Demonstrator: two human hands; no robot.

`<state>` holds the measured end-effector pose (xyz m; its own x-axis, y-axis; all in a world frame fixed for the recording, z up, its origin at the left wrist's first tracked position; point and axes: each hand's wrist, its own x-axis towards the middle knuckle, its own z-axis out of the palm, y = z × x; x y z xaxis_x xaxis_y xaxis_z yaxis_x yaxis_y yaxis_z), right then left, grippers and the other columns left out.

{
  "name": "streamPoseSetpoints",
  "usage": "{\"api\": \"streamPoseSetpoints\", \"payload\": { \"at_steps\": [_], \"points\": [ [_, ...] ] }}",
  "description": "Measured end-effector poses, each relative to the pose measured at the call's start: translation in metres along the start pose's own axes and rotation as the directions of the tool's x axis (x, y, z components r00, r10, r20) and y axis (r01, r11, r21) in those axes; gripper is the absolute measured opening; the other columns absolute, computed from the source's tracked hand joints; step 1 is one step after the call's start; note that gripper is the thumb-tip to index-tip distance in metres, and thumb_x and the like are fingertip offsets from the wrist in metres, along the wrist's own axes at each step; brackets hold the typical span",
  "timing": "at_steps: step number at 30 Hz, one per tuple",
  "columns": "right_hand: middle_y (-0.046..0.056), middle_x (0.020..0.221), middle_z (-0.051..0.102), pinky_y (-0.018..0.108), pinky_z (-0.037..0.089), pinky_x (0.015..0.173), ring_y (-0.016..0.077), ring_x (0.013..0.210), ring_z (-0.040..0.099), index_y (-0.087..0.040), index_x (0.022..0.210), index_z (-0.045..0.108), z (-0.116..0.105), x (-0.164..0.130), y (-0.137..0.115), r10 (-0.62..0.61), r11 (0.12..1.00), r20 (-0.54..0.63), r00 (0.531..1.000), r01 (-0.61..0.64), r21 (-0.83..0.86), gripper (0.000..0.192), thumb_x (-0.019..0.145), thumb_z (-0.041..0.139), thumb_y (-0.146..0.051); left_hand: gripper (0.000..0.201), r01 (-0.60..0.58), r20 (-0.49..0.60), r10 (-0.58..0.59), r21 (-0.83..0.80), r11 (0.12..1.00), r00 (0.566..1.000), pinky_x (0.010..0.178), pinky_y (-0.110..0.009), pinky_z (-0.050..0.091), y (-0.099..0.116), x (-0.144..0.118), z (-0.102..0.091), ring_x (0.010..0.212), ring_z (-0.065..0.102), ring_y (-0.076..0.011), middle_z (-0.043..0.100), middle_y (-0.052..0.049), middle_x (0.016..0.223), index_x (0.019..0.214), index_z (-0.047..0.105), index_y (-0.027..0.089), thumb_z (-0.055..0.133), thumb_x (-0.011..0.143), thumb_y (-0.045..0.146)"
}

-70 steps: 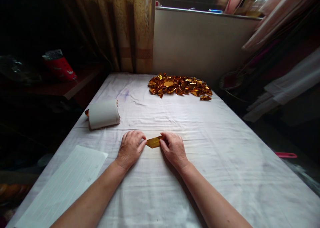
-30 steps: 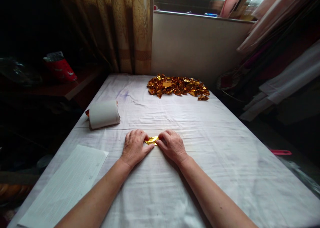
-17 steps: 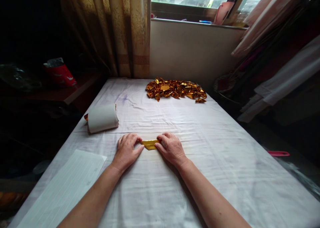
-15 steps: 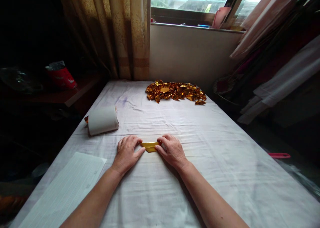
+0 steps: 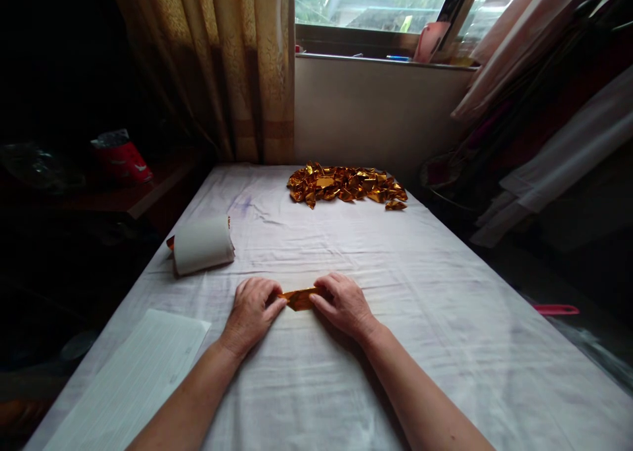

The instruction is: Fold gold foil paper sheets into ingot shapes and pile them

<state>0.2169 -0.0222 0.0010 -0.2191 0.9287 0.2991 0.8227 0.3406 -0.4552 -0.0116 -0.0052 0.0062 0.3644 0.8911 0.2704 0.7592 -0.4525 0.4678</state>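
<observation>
Pinched at both ends by the left hand [image 5: 252, 308] and right hand [image 5: 343, 301], a gold foil piece [image 5: 299, 299] is pressed on the white cloth [image 5: 445, 319]; its ends are hidden under fingers.

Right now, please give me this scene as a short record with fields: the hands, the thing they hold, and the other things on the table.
left hand: left hand presses on the left end of the gold foil piece
right hand: right hand presses on its right end
foil piece: small, folded, lying on the white cloth
far end: pile of folded gold pieces near the wall
left side: white roll, apart from the hands
near left: lined white sheet at the table edge
</observation>
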Motion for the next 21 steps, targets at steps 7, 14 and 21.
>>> {"api": "streamPoseSetpoints", "payload": {
  "at_steps": [7, 14, 21],
  "points": [
    [-0.003, 0.065, 0.063, 0.023, 0.036, 0.058, 0.0115, 0.058, 0.053, -0.023, 0.076, 0.061, -0.003, -0.001, -0.001, 0.041, 0.993, -0.035, 0.999, -0.037, 0.111, 0.01, 0.085, 0.061, -0.027, 0.008, -0.008, -0.024, 0.006, -0.074, 0.997, 1.0, 0.079, -0.035, 0.046, 0.004, 0.0, -0.003, 0.078, 0.061, -0.0188, 0.068, 0.0, 0.078, 0.085, 0.062, 0.023, 0.06, 0.085, 0.031],
    [-0.001, 0.068, 0.064, 0.023, 0.041, 0.063, 0.0122, 0.061, 0.056, -0.022, 0.077, 0.061, 0.001, -0.001, -0.011, -0.1, 0.982, -0.273, 0.957, 0.139, 0.131, 0.016, 0.091, 0.057, -0.029, 0.03, 0.105, -0.081, -0.131, -0.264, 0.959, 0.988, 0.071, -0.027, 0.053, -0.001, -0.001, 0.001, 0.075, 0.067, -0.0155, 0.074, -0.003, 0.092, 0.105, 0.068, 0.022, 0.055, 0.088, 0.043],
    [0.001, 0.071, 0.065, 0.025, 0.044, 0.067, 0.0135, 0.067, 0.058, -0.022, 0.078, 0.062, 0.002, -0.001, -0.013, -0.109, 0.974, -0.289, 0.951, 0.16, 0.159, 0.018, 0.093, 0.055, -0.03, 0.031, 0.08, -0.129, -0.117, -0.266, 0.961, 0.985, 0.085, -0.03, 0.054, -0.005, 0.001, 0.004, 0.091, 0.07, -0.0192, 0.076, -0.005, 0.098, 0.1, 0.073, 0.022, 0.053, 0.089, 0.043]
  ]
}}
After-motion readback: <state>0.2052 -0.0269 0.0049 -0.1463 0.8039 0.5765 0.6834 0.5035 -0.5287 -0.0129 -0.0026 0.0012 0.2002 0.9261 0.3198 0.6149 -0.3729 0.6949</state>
